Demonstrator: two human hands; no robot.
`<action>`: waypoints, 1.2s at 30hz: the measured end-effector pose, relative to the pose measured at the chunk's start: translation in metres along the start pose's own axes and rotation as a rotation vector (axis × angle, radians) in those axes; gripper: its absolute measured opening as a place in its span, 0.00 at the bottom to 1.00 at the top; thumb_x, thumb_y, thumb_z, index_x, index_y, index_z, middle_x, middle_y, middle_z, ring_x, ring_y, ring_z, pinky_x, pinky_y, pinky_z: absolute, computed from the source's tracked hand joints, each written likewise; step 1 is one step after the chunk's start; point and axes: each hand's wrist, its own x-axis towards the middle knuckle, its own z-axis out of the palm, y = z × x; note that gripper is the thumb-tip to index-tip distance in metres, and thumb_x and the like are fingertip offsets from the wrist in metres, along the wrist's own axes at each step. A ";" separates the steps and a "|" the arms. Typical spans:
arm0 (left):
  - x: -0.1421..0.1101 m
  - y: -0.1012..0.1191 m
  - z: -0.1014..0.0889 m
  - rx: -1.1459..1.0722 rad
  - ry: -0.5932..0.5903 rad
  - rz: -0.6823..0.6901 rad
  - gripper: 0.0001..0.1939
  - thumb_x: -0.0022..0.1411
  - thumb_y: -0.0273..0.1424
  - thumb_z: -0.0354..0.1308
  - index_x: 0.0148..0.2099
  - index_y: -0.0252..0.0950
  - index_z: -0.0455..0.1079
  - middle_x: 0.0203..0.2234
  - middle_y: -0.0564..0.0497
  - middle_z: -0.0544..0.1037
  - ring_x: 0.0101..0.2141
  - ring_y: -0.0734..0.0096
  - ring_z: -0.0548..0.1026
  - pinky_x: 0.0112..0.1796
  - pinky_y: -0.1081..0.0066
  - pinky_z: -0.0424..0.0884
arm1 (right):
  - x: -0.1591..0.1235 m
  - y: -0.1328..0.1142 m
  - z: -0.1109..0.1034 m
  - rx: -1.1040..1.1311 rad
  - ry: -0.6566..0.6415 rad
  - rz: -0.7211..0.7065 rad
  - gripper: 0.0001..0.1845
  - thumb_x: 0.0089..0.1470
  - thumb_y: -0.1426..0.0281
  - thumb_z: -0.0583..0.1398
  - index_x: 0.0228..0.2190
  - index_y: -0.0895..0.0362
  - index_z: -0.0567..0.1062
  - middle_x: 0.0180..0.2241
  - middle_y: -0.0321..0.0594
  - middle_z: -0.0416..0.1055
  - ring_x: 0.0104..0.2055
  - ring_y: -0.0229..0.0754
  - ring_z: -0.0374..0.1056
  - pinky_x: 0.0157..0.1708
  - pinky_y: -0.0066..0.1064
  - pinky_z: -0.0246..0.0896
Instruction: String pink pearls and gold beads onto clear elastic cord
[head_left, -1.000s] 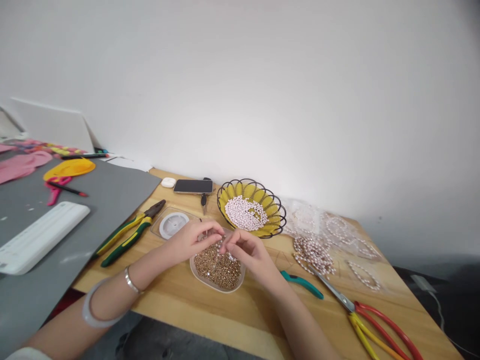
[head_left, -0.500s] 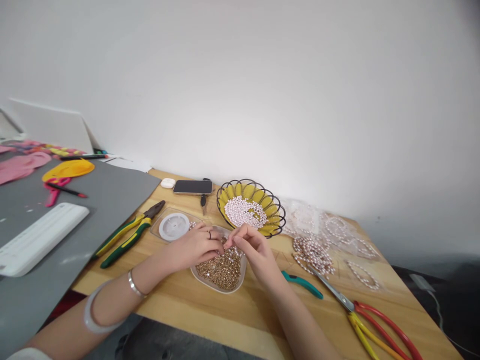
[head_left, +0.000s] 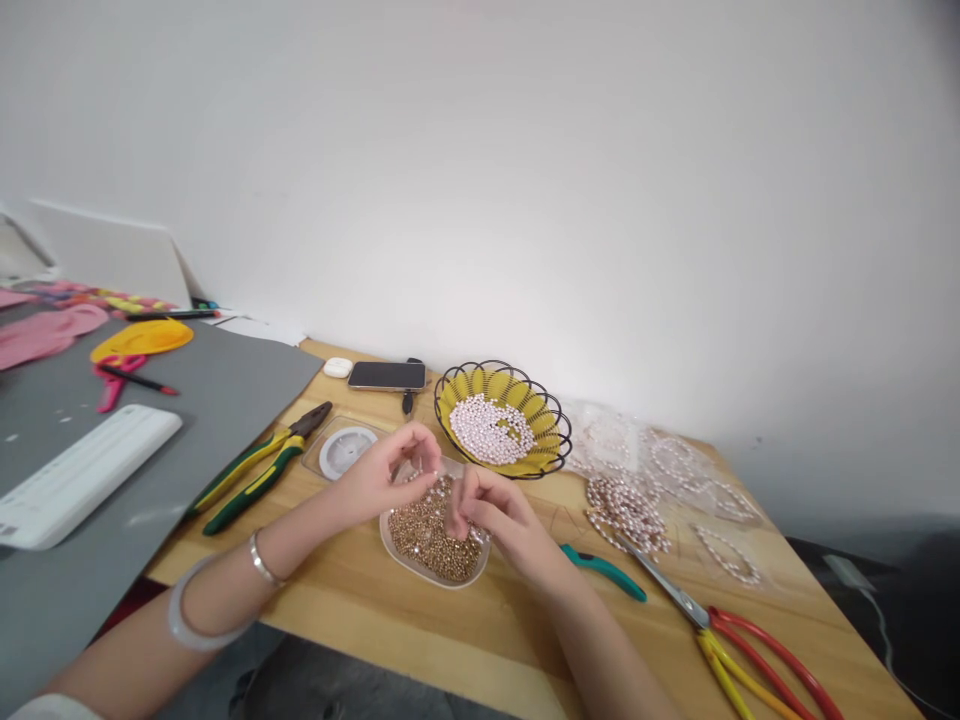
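A clear tub (head_left: 390, 548) of small gold beads (head_left: 442, 545) stands in front of me, with some pale beads among them. Over its back left part is my left hand (head_left: 395, 468), thumb and fingertips curled toward each other in a pinch. A tiny pale speck shows at those fingertips, too small to name. My right hand (head_left: 495, 512) hangs over the tub's right side, fingers pinched together; whatever they hold is hidden. Behind the hands, a black wire basket (head_left: 551, 455) with a yellow lining contains light pink beads (head_left: 480, 428).
Green-yellow pliers (head_left: 259, 465), a white spool (head_left: 345, 452) and a phone (head_left: 388, 375) lie left and behind. To the right are teal-handled pliers (head_left: 606, 572), large scissors (head_left: 701, 615), strung beads (head_left: 626, 508) and bagged strands (head_left: 675, 460). A grey mat (head_left: 232, 375) covers the left.
My hands have moved apart. The left hand has drawn back and up to the left, its fingers lifting; the right hand has lowered slightly over the gold beads.
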 end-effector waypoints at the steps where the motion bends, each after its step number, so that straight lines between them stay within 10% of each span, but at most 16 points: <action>1: 0.000 -0.001 -0.001 -0.058 0.011 0.010 0.04 0.63 0.26 0.56 0.40 0.36 0.64 0.32 0.52 0.70 0.34 0.71 0.69 0.37 0.69 0.68 | 0.000 0.000 0.001 0.010 -0.014 0.009 0.13 0.59 0.65 0.62 0.25 0.55 0.68 0.23 0.34 0.68 0.28 0.40 0.64 0.35 0.33 0.59; 36: -0.001 -0.006 -0.003 -0.125 0.056 0.081 0.04 0.64 0.24 0.58 0.40 0.36 0.66 0.34 0.51 0.71 0.35 0.72 0.70 0.37 0.71 0.68 | 0.001 -0.003 0.004 -0.008 -0.030 0.025 0.13 0.57 0.67 0.61 0.23 0.54 0.65 0.19 0.31 0.64 0.25 0.38 0.62 0.31 0.31 0.56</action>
